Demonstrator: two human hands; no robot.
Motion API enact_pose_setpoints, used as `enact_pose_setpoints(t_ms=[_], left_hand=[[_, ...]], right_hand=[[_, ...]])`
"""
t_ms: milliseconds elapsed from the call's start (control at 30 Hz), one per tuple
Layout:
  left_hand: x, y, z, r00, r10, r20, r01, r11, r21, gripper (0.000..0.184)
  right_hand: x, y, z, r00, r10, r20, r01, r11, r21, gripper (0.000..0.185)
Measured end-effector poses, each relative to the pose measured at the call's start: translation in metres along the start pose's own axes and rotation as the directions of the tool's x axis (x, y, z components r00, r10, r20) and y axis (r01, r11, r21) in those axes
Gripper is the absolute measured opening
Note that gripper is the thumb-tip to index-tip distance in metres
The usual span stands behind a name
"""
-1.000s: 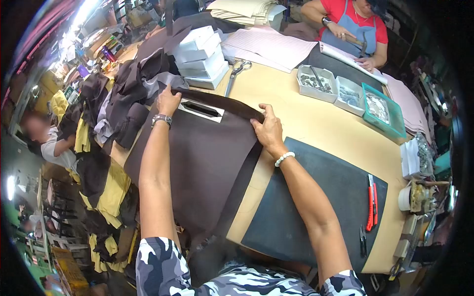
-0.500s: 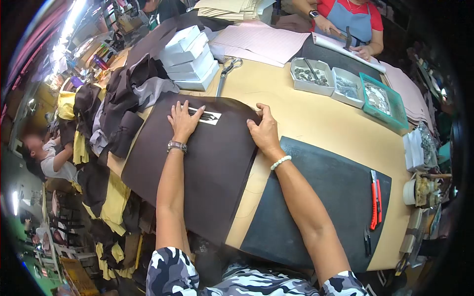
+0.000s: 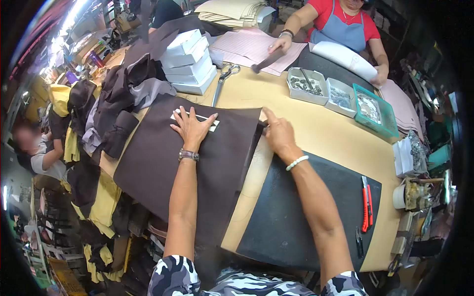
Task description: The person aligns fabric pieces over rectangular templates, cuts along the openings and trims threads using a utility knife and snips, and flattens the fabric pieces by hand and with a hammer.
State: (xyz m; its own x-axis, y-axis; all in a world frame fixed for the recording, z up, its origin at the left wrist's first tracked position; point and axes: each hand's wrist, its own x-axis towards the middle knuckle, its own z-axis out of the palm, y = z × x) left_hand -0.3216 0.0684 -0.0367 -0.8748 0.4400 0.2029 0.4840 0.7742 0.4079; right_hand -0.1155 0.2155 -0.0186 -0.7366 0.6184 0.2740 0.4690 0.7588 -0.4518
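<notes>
On tan tabletop (image 3: 256,91), black mat (image 3: 291,207) lying nearest, red cutter (image 3: 366,209) resting on it. Dark sheet (image 3: 148,148) spreading left of mat, looking mostly flat. Left hand (image 3: 193,130) pressing down, fingers splayed wide, gripping nothing, partly covering white-edged slot (image 3: 214,128); likely steadying sheet. Right hand (image 3: 280,134) curling at sheet's far right corner; can't tell if pinching it. Scissors (image 3: 222,79) lying at far edge, white boxes (image 3: 190,66) standing alongside. Across table, co-worker (image 3: 340,32) holding dark tool (image 3: 266,62).

2 hands at the brown sheet (image 3: 163,163).
Your left hand (image 3: 192,129) lies spread across its white-edged slot; your right hand (image 3: 280,134) touches its far right corner. Scissors (image 3: 227,74) lie beside stacked white boxes (image 3: 190,61).
</notes>
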Motion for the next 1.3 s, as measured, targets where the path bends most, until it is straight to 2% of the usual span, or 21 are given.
enact_pose_setpoints(t_ms=[100, 167, 267, 367, 400, 633, 733, 833, 900, 967, 1000, 1033, 1067, 1100, 1133, 1200, 1233, 1267, 1300], left_hand=[[0.000, 0.001, 0.001, 1.000, -0.003, -0.018, 0.003, 1.000, -0.011, 0.093], [0.000, 0.001, 0.001, 1.000, -0.004, -0.025, 0.003, 1.000, -0.013, 0.092], [-0.001, -0.001, 0.002, 0.999, 0.006, -0.042, -0.007, 1.000, -0.018, 0.091], [0.000, -0.002, 0.005, 0.999, 0.011, -0.052, -0.012, 1.000, -0.028, 0.091], [0.001, -0.003, 0.007, 0.998, 0.015, -0.063, -0.017, 1.000, -0.020, 0.088], [0.000, -0.003, 0.006, 0.996, 0.034, -0.083, -0.033, 0.999, 0.020, 0.084], [0.002, -0.003, 0.008, 0.994, 0.042, -0.101, -0.035, 0.997, 0.070, 0.084], [0.001, -0.001, 0.004, 0.997, 0.021, -0.070, -0.008, 0.984, 0.179, 0.085], [-0.003, 0.004, -0.008, 0.999, 0.032, -0.044, -0.019, 0.967, 0.254, 0.085], [0.008, -0.005, 0.007, 0.988, 0.088, -0.126, -0.039, 0.938, 0.345, 0.081], [0.013, -0.009, 0.009, 0.986, 0.106, -0.131, -0.056, 0.940, 0.335, 0.081], [0.028, -0.023, 0.021, 0.985, 0.130, -0.116, -0.076, 0.919, 0.387, 0.082], [0.035, -0.024, 0.022, 0.989, 0.123, -0.085, -0.078, 0.907, 0.414, 0.083], [0.041, -0.025, 0.023, 0.992, 0.116, -0.054, -0.081, 0.894, 0.441, 0.085], [0.042, -0.023, 0.024, 0.990, 0.143, -0.002, -0.132, 0.916, 0.378, 0.088], [0.076, -0.066, 0.044, 0.964, 0.246, 0.105, -0.267, 0.893, 0.361, 0.090], [0.076, -0.056, 0.042, 0.934, 0.317, 0.162, -0.356, 0.842, 0.405, 0.090], [0.074, -0.055, 0.049, 0.956, 0.262, 0.135, -0.289, 0.739, 0.608, 0.053], [0.078, -0.059, 0.046, 0.938, 0.286, 0.196, -0.345, 0.725, 0.596, 0.063]], right_hand=[[0.010, 0.025, -0.027, 0.989, -0.104, -0.108, 0.086, 0.983, -0.165, 0.058], [0.012, 0.038, -0.050, 0.986, -0.102, -0.132, 0.067, 0.966, -0.250, 0.056], [0.005, 0.037, -0.082, 0.969, -0.114, -0.218, 0.072, 0.979, -0.193, 0.054], [-0.002, 0.014, -0.095, 0.947, -0.089, -0.309, 0.091, 0.996, -0.008, 0.053], [-0.003, 0.003, -0.090, 0.939, -0.073, -0.336, 0.102, 0.992, 0.069, 0.052], [-0.015, -0.051, -0.016, 0.945, -0.139, -0.295, 0.189, 0.970, 0.150, 0.046], [-0.017, -0.040, 0.020, 0.923, -0.191, -0.335, 0.221, 0.974, 0.053, 0.044], [-0.022, -0.027, 0.040, 0.959, -0.105, -0.262, 0.104, 0.994, -0.018, 0.038], [-0.029, -0.036, 0.026, 0.963, -0.081, -0.259, 0.061, 0.995, -0.084, 0.040], [-0.034, -0.034, 0.003, 0.911, -0.226, -0.345, 0.257, 0.965, 0.046, 0.036], [-0.043, -0.037, -0.001, 0.860, -0.254, -0.443, 0.278, 0.961, -0.012, 0.033], [-0.064, -0.047, -0.037, 0.915, -0.206, -0.348, 0.194, 0.979, -0.069, 0.031], [-0.083, -0.044, -0.059, 0.912, -0.230, -0.340, 0.227, 0.973, -0.050, 0.031], [-0.103, -0.041, -0.075, 0.863, -0.249, -0.440, 0.194, 0.967, -0.166, 0.031], [-0.131, -0.037, -0.105, 0.839, -0.245, -0.486, 0.185, 0.968, -0.169, 0.031], [-0.195, -0.025, -0.159, 0.726, -0.241, -0.644, 0.175, 0.970, -0.166, 0.034], [-0.231, -0.013, -0.179, 0.655, -0.247, -0.714, 0.122, 0.967, -0.223, 0.031], [-0.265, 0.000, -0.193, 0.578, -0.269, -0.770, 0.074, 0.957, -0.279, 0.028], [-0.307, 0.012, -0.204, 0.542, -0.146, -0.827, -0.113, 0.963, -0.244, 0.028]])
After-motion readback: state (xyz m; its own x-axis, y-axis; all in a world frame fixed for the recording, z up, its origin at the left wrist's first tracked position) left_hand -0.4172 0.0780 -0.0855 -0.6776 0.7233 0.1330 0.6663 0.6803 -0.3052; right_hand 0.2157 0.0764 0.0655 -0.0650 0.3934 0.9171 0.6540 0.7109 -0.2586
